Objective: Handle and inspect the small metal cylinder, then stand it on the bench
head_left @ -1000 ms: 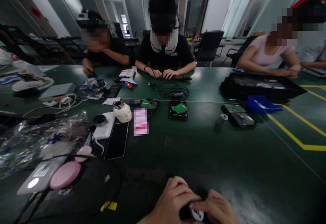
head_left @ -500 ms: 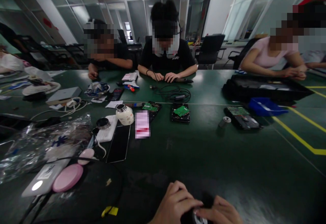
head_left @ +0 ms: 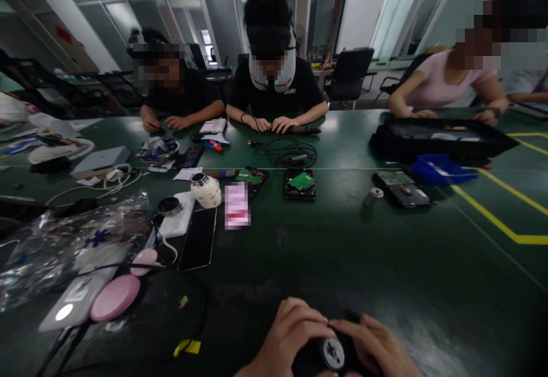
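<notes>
At the bottom of the view, my left hand (head_left: 285, 334) is closed round a dark part with a round silver end (head_left: 333, 353). The silver end faces up and shows dark slots; the part could be a small motor, but its body is mostly hidden by my fingers. My right hand (head_left: 377, 343) is closed on the part's other side, its index fingertip meeting my left fingertips at the top. Farther off stands a small silver cylinder (head_left: 375, 196), beside a hard drive with a green circuit board (head_left: 406, 189).
Another hard drive (head_left: 300, 185) lies mid-table. To the left are a phone (head_left: 199, 240), a cream bottle (head_left: 206, 191), a pink round case (head_left: 115, 297) and clear plastic wrap (head_left: 77, 240). A blue tray (head_left: 443, 170) and black case (head_left: 445, 137) are at right. Several people sit opposite.
My right fingertip has moved off the silver end up to its far edge, so the round face now shows. Across the table, the person at right has spread their hands apart over the black case.
</notes>
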A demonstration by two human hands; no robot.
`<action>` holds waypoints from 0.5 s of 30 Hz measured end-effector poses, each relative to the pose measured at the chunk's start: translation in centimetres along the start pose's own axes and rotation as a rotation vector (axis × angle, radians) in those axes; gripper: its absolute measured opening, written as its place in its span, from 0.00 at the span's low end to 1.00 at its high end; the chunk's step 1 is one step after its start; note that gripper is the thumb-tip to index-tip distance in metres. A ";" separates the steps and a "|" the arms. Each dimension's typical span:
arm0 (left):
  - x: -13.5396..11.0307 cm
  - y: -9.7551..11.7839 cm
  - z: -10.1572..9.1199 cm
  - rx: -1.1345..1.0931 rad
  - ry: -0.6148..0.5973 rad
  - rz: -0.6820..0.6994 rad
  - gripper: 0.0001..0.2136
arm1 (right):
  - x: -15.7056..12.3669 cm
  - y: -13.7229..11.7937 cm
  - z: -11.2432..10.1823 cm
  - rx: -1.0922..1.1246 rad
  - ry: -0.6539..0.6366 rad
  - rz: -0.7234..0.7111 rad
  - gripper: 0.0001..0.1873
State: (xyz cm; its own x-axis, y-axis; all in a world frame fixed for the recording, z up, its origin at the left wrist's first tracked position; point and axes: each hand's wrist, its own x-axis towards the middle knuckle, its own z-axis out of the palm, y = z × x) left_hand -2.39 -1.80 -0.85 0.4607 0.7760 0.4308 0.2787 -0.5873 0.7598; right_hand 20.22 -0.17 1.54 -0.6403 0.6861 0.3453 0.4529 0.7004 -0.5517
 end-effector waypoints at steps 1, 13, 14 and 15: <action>0.1 0.2 0.0 0.019 0.001 -0.017 0.16 | -0.1 -0.1 0.0 -0.013 -0.003 0.008 0.24; 1.1 1.7 0.7 0.049 0.167 -0.089 0.06 | -0.3 0.1 2.1 0.014 -0.146 0.031 0.16; 1.0 1.9 0.6 0.061 0.167 -0.080 0.06 | -0.2 0.1 2.1 0.013 -0.155 0.034 0.16; 1.0 2.0 0.5 0.072 0.167 -0.066 0.06 | -0.2 0.1 2.1 0.008 -0.163 0.035 0.16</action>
State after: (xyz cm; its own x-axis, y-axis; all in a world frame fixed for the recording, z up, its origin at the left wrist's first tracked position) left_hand -0.93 -2.29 0.85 0.2948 0.8372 0.4607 0.3664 -0.5443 0.7546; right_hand 19.07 -0.61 -0.19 -0.7170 0.6682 0.1985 0.4720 0.6749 -0.5672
